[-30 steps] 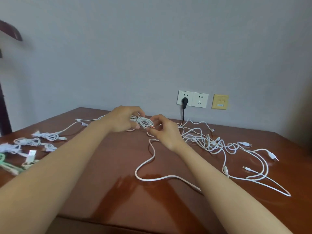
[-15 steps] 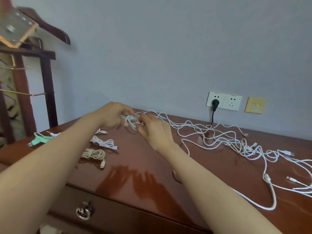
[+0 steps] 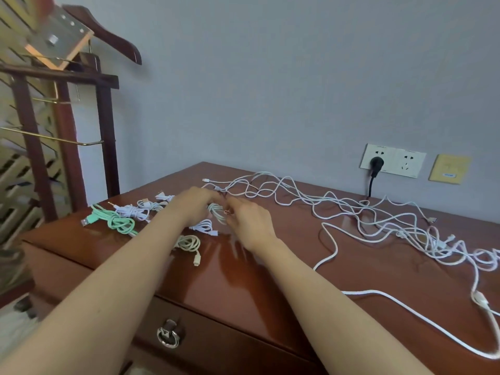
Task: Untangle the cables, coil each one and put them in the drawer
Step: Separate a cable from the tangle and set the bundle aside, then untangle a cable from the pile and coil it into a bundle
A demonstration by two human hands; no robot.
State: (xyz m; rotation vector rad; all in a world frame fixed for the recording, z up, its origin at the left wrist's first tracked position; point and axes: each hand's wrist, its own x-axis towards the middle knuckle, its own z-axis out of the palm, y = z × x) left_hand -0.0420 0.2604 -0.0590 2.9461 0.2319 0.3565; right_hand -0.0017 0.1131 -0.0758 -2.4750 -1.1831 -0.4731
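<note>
My left hand (image 3: 193,205) grips a small coil of white cable (image 3: 216,213) just above the desk top. My right hand (image 3: 250,221) pinches that cable's plug end (image 3: 228,211) beside the coil. Several finished coils lie at the left end of the desk: a mint green one (image 3: 117,221), a white one (image 3: 132,211), a cream one (image 3: 188,243) and another white one (image 3: 204,227). A big tangle of white cables (image 3: 365,215) spreads over the right half of the desk. The drawer (image 3: 216,336) below is closed, with a metal ring handle (image 3: 167,335).
The red-brown wooden desk (image 3: 243,277) stands against a grey wall. A black plug sits in the wall socket (image 3: 392,160), beside a yellow plate (image 3: 449,169). A wooden valet stand (image 3: 62,109) rises at the desk's left end.
The view swung left and down, bringing the finished coils, drawer handle and valet stand into sight. Both hands carried the small coil leftward and lowered it near the other coils.
</note>
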